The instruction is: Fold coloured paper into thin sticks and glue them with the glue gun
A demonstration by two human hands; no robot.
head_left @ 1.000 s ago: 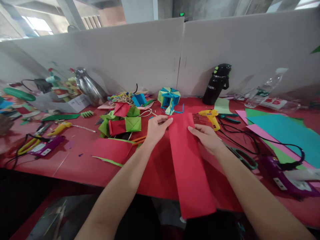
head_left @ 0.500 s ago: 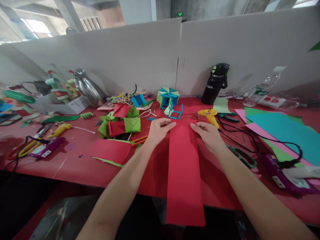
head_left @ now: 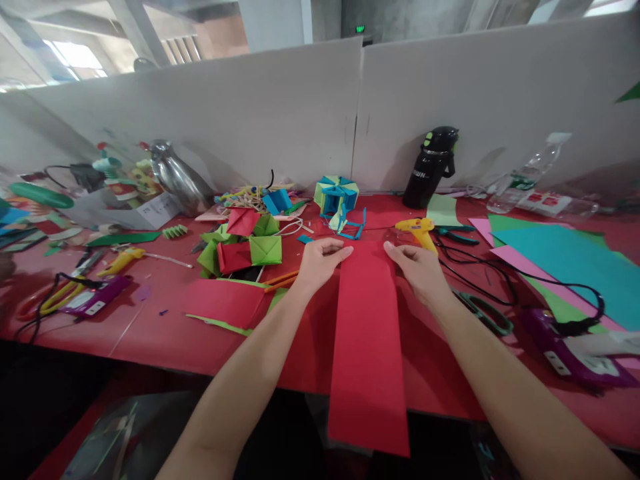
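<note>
Red table (head_left: 165,343) — held strip (head_left: 369,347), glue gun (head_left: 420,228) (yellow)

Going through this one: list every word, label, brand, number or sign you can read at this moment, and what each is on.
"AWN", on the black bottle; any letters before it cannot be made out.
Too small or blurred to read: the marks on the white box, the label of the clear plastic bottle, the red-and-white label beside it, and the lit green sign in the background.
</note>
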